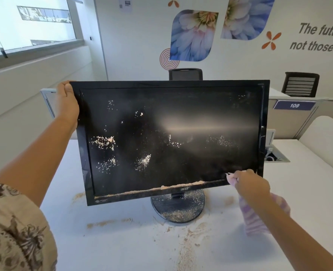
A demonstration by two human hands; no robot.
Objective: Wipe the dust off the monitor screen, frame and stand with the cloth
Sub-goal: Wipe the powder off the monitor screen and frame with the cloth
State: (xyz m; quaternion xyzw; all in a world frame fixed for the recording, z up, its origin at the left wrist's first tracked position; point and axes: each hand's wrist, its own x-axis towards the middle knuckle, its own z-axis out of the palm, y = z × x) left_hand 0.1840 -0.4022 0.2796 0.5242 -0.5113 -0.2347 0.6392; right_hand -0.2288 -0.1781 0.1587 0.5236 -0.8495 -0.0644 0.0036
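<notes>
A black monitor (pixel 201 106) stands tilted on the white desk, its dark screen speckled with pale dust patches (pixel 103 142). A line of sandy dust lies along the lower frame (pixel 142 191). The round black stand (pixel 178 209) below is sprinkled with dust too. My left hand (pixel 66 103) grips the monitor's top left corner. My right hand (pixel 249 182) holds a purple and white striped cloth (pixel 253 222) and presses its tip against the screen's lower right corner, while the rest of the cloth hangs under my wrist.
Sandy dust is scattered over the white desk (pixel 122 247) around and in front of the stand. A cable box (pixel 275 157) is sunk into the desk at the right. Two black office chairs (pixel 300 84) stand behind low partitions. A window is at the upper left.
</notes>
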